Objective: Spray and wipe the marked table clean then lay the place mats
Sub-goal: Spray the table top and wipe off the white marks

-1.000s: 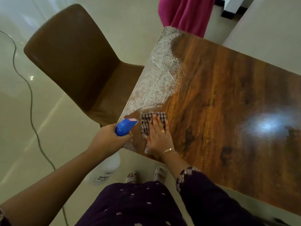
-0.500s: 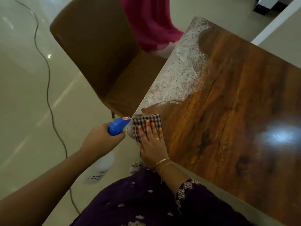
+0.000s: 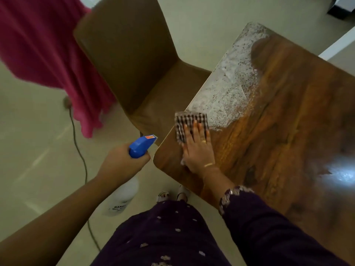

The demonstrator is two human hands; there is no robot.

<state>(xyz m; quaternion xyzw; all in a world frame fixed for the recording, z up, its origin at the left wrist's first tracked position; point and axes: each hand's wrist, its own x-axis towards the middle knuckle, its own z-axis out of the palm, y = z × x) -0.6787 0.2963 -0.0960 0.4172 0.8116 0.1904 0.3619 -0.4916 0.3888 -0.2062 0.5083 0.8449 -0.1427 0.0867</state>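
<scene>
Closest to me are my dark purple dress (image 3: 163, 237) and my sandals (image 3: 163, 194) on the pale floor (image 3: 34, 150), just beside the near corner of the table (image 3: 278, 141).

My left hand (image 3: 119, 162) is off the table, to the left of that corner. Its fingers are curled round the neck of the spray bottle (image 3: 141, 145). The blue head points toward the table, and the white body hangs below my hand over the floor.

My right hand (image 3: 197, 150) lies flat on the table top near the left edge. The fingers are straight and close together, and they press down on the checked cloth (image 3: 190, 121). The cloth shows in front of my fingertips and a little at the left side of my hand. I wear a ring on one finger and a thin bangle (image 3: 208, 165) on the wrist, and my purple sleeve (image 3: 269, 227) ends above it.

The wood around my hand and to the right is dark and shiny, with a bright reflection of light. Just beyond the cloth starts a white speckled patch (image 3: 228, 89), which runs along the left edge up to the far corner.

To the left of the table stands a brown chair (image 3: 138, 64), its seat touching or almost touching the table edge. Further left hangs a pink garment (image 3: 48, 54), blurred, and a thin cable (image 3: 80, 154) lies on the floor below it.
</scene>
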